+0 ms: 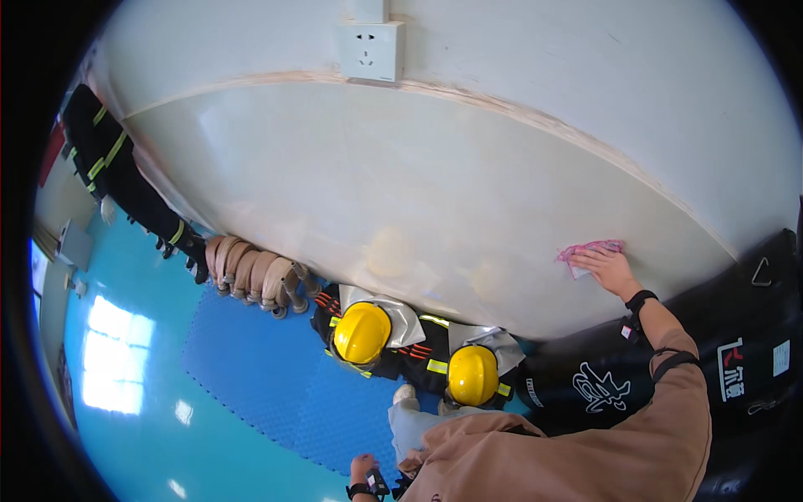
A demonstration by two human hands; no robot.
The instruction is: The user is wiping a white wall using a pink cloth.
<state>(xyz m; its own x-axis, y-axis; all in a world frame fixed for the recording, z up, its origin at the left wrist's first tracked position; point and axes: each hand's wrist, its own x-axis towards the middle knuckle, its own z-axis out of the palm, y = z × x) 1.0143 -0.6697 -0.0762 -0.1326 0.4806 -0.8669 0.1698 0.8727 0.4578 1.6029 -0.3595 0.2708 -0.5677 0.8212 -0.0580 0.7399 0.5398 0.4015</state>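
Note:
My right hand [609,269] presses a crumpled pink cloth [590,249] against the glossy pale lower panel [276,167] of the wall. Its fingers lie stretched over the cloth, toward the panel's right end. Down by my side, at the lower edge, hangs my left hand [362,467], away from the wall. It touches nothing that I can see, and its fingers are too small and turned away to make out. Both wrists wear black bands with small devices.
Two yellow helmets [361,333] rest on folded dark clothing [435,343] with reflective strips along the wall base. Rolled tan hoses [251,272] lie left of them by blue mats [268,368]. A long black bag [577,376] lies right; a dark striped suit [113,159] stands far left.

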